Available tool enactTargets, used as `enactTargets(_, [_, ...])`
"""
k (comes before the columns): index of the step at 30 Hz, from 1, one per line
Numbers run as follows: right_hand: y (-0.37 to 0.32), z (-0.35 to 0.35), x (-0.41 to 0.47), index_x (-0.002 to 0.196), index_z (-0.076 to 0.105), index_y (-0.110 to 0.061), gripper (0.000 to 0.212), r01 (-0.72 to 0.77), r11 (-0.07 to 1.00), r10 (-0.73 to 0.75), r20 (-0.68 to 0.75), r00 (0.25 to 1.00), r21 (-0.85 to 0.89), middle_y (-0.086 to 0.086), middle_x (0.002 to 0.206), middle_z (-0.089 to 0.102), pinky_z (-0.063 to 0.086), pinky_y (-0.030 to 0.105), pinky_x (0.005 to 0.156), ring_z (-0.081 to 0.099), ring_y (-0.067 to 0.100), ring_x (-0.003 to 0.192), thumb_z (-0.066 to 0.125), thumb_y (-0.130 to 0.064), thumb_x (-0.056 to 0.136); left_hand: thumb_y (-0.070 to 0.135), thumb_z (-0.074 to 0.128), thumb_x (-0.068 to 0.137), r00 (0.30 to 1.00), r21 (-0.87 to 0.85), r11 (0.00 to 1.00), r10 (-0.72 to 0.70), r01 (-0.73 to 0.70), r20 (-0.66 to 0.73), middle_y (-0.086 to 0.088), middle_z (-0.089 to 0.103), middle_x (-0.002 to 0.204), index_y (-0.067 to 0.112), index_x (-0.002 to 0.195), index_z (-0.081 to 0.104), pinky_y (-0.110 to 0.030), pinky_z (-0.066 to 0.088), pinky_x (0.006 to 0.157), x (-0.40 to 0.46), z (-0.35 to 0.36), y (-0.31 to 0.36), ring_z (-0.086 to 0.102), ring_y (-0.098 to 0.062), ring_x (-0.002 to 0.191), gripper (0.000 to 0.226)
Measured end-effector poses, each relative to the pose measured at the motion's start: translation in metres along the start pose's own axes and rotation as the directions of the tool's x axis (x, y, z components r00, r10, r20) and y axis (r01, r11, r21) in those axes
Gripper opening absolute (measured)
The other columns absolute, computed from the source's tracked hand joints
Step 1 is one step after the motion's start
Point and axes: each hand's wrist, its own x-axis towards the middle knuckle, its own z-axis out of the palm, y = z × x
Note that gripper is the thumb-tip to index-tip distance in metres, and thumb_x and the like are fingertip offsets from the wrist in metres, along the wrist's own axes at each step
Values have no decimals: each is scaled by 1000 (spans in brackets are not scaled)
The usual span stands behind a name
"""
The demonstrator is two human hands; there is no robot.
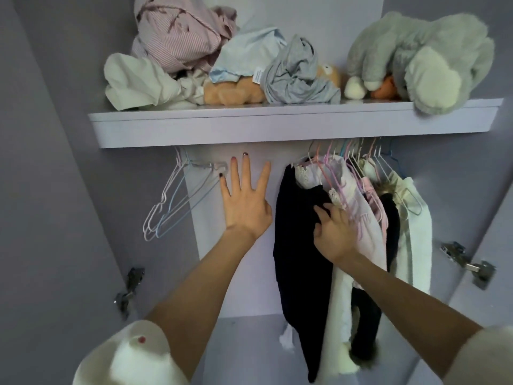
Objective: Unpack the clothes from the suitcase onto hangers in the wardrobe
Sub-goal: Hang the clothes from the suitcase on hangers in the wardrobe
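Note:
I look into an open wardrobe. My left hand point(245, 201) is raised with its fingers straight and spread, just right of several empty wire hangers point(177, 198) that hang at the rail's left end; it holds nothing. My right hand point(334, 232) presses against the clothes hung on the right, its fingers slightly bent on a pale pink garment point(366, 226) beside a long black garment point(299, 245). A cream garment point(413, 245) hangs furthest right. The suitcase is out of view.
A shelf point(294, 126) above the rail carries crumpled clothes point(183, 37) and a large grey plush toy point(422, 59) that overhangs its front edge. Door hinges sit at left point(130, 287) and right point(469, 262). A gap on the rail lies between the empty hangers and the hung clothes.

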Motion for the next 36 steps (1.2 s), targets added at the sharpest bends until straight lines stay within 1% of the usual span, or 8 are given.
enactTargets(7, [-10,24,-100,140,37,-12,45,80,988,-114,282,953,132,9,143,41,32,38,109,33,28,133,38,-14,95,28,38,96,946,-94,981,-137,171,294,-8,-7,157,26,149,0,-51,1,115,-125,15,-2,-11,-29,144,65])
enactTargets(13, [-17,71,-217,133,46,-8,39,82,947,-240,515,823,311,11,134,51,36,37,108,44,25,127,38,-9,95,28,38,97,782,-99,872,-374,480,498,-6,7,157,22,149,11,-47,6,118,-281,24,-4,-1,-27,145,59])
enactTargets(19, [-25,114,-352,134,45,-9,39,159,937,-344,758,554,310,12,137,46,31,28,106,43,24,128,39,-11,95,24,42,94,573,-63,670,-579,740,580,-5,23,151,19,144,27,-40,20,113,-451,25,9,18,-25,139,52])
enactTargets(24, [-60,153,-457,134,45,-10,40,312,898,-399,876,272,312,10,140,44,33,26,104,44,23,129,36,-12,95,23,42,94,281,93,424,-732,901,621,-4,26,149,19,141,32,-36,21,110,-594,17,-14,21,-24,138,49])
enactTargets(27, [-92,172,-504,102,60,-21,29,364,864,-414,902,122,348,2,103,57,42,14,80,58,11,95,34,-9,95,22,44,93,160,121,281,-795,952,585,-2,30,146,17,139,36,-35,24,108,-659,10,-41,23,-22,137,47])
enactTargets(29, [-116,181,-530,84,55,-27,31,377,854,-412,909,69,359,-3,86,53,37,9,65,54,4,78,33,-8,95,23,42,94,106,134,219,-817,966,567,-1,29,147,18,140,35,-35,24,108,-689,6,-60,23,-21,138,47])
enactTargets(32, [-164,210,-574,129,50,-10,37,369,846,-417,909,9,384,8,133,53,37,22,98,50,21,123,33,-12,96,25,39,96,42,142,148,-822,979,568,-1,27,149,18,142,31,-36,25,109,-735,1,-105,23,-21,138,47])
enactTargets(36, [-238,261,-621,137,40,-12,40,318,864,-399,916,-43,391,8,139,47,37,23,96,49,22,123,31,-15,98,25,39,97,22,136,127,-807,983,591,-2,25,150,17,144,28,-39,27,110,-785,7,-174,24,-22,138,49])
